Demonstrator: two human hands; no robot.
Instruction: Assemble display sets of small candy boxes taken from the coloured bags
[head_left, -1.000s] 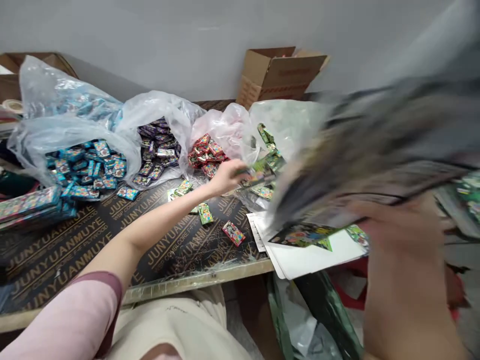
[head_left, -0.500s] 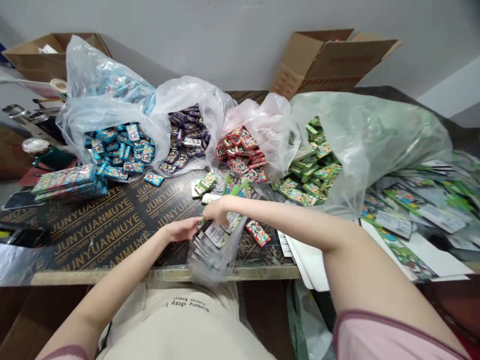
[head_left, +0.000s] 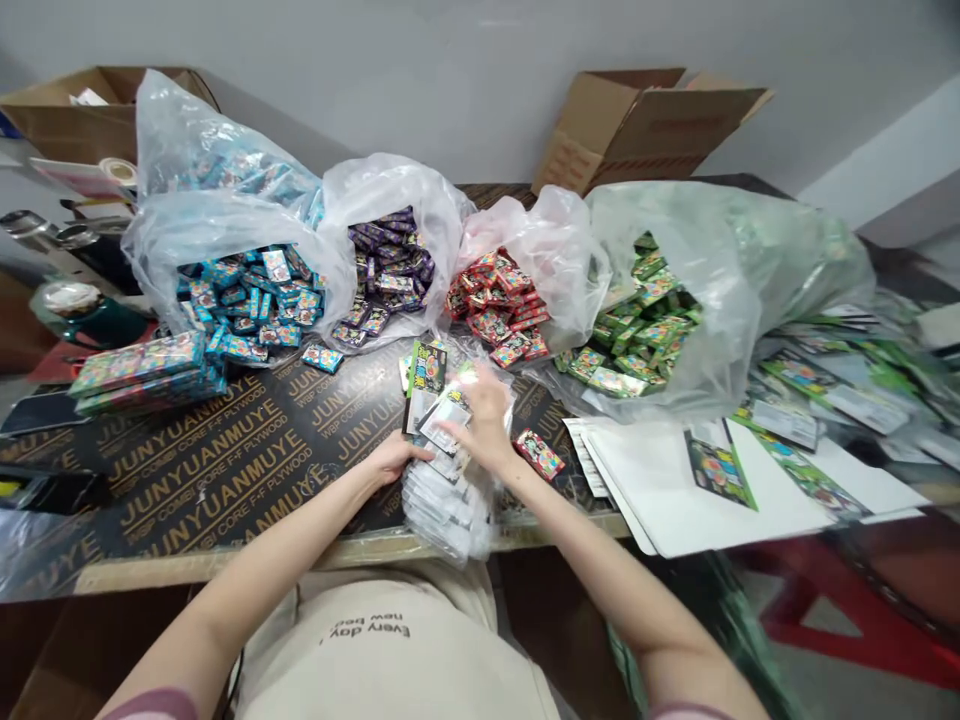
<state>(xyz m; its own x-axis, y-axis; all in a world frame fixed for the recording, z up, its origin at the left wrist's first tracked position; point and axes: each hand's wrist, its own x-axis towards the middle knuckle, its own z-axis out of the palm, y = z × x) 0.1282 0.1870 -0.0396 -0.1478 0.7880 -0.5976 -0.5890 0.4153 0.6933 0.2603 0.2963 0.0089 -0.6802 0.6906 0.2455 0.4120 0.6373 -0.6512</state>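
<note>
A stack of clear plastic bags (head_left: pixel 448 505) lies at the table's front edge, with printed inserts showing through. My left hand (head_left: pixel 401 457) grips the stack's left side, thumb on top and fingers partly hidden beneath. Over the upper right of the stack is my right hand (head_left: pixel 487 420), its thumb stretched out apart from the other fingers, which are slightly blurred. A black and green printed card (head_left: pixel 427 372) sticks out at the stack's top. Just right of my right hand lies a red candy pack (head_left: pixel 538 454).
Behind stand open bags of blue packs (head_left: pixel 255 300), purple packs (head_left: pixel 390 265), red packs (head_left: pixel 502 300) and green packs (head_left: pixel 645 330). Stacked strips (head_left: pixel 142 370) sit at left. White sheets (head_left: pixel 645 480) bearing a printed card (head_left: pixel 718 465) lie at right. A cardboard box (head_left: pixel 637 125) stands behind.
My right hand has swung from across my left hand to the stack's right side. A printed card now lies on the white sheets, and another shows at the stack's top.
</note>
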